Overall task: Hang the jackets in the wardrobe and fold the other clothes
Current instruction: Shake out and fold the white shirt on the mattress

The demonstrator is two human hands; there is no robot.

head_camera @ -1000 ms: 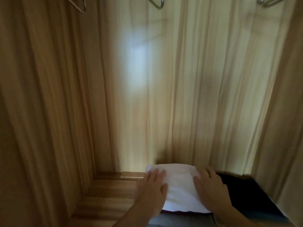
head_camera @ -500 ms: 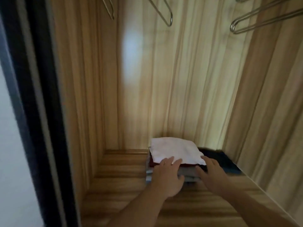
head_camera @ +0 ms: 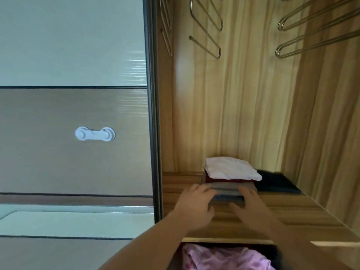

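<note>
A stack of folded clothes (head_camera: 228,187) sits on the wooden wardrobe shelf (head_camera: 292,213), with a white garment (head_camera: 230,168) on top, then dark red, then grey layers. My left hand (head_camera: 195,204) lies at the stack's front left corner, fingers loosely bent and touching the lowest layers. On the stack's front right edge rests my right hand (head_camera: 251,206) with its fingers spread. Neither hand holds anything. Bare metal hangers (head_camera: 206,26) hang above.
A dark folded garment (head_camera: 276,182) lies on the shelf right of the stack. Pink cloth (head_camera: 224,258) fills the compartment below the shelf. The sliding wardrobe door (head_camera: 78,133), with a white child lock (head_camera: 95,134), stands at left. More hangers (head_camera: 311,32) hang at upper right.
My hands slid off the white top garment and back to the front edge of the stack. The view has pulled back out of the wardrobe, bringing the door and lower compartment into sight.
</note>
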